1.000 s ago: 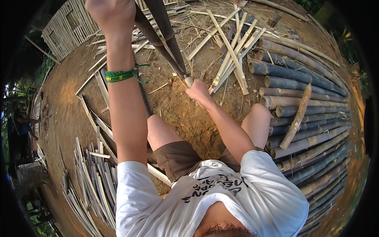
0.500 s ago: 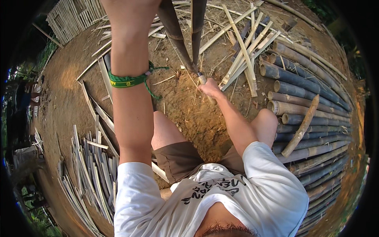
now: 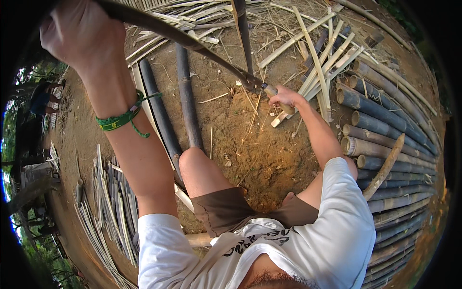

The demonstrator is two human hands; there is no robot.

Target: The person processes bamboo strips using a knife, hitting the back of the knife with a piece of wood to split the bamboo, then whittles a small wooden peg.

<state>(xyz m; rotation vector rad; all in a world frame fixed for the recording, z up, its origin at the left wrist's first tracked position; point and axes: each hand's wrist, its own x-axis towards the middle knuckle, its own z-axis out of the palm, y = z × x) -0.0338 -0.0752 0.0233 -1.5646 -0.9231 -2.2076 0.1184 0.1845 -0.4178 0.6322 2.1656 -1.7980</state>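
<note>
My left hand (image 3: 84,36) is raised at the upper left, closed on one half of a split bamboo pole (image 3: 168,31). This half bends away from the other half (image 3: 242,36), which points toward the far edge. Both halves meet near a metal collar in front of me. Just right of there, my right hand (image 3: 285,96) is wrapped round the pale wooden handle (image 3: 288,109) of a knife-like tool. Its blade is hidden at the bamboo, so I cannot tell its shape. A green braided band (image 3: 118,120) circles my left wrist.
Whole bamboo poles (image 3: 385,144) lie stacked at right, with a short stick (image 3: 385,168) across them. Split strips (image 3: 317,62) lie crossed at the far right and in a pile (image 3: 113,207) at left. Two dark poles (image 3: 187,96) lie by my left knee on bare earth (image 3: 255,154).
My left hand has swung left, pulling its bamboo half away from the other and widening the gap. My right hand, with the handle, has shifted slightly right in the picture, and the handle has tilted.
</note>
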